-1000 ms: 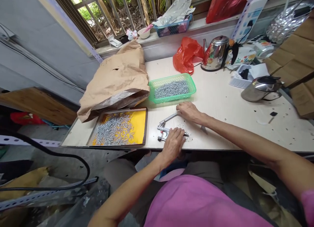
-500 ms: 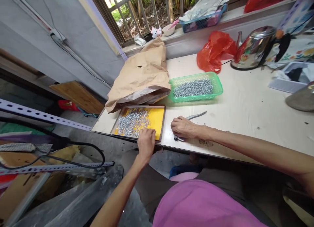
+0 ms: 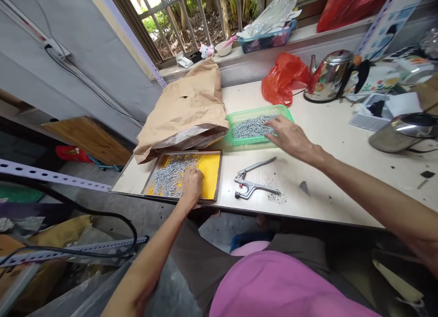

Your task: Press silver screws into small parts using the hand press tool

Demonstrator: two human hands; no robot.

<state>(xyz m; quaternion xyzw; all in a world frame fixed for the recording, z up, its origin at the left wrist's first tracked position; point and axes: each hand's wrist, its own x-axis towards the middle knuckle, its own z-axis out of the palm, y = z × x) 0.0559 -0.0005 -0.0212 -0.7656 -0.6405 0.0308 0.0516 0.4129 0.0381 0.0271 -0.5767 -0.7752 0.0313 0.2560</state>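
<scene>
My left hand (image 3: 192,184) is over the yellow-bottomed tray (image 3: 212,173), its fingers curled down together at the edge of a pile of small silvery metal pins (image 3: 164,178). Its fingertips are hidden, so whatever they pinch does not show. My right hand (image 3: 290,137) reaches over the right end of a green plastic basket (image 3: 236,116), which holds many similar metal pieces (image 3: 251,127). Its fingers are apart with nothing visible in them. Hand pliers (image 3: 251,187) with a spring between spread handles lie on the table between tray and basket.
A large brown paper bag (image 3: 186,107) lies behind the tray. Farther back are a red plastic bag (image 3: 284,80) and a steel kettle (image 3: 330,77). A grey box (image 3: 367,114) and a metal pot (image 3: 397,134) stand to the right. The table's front edge runs near my lap.
My right hand has let go of the pliers and moved up to the green basket. The pliers now lie with handles spread. My left hand has moved farther into the tray, onto the pins.
</scene>
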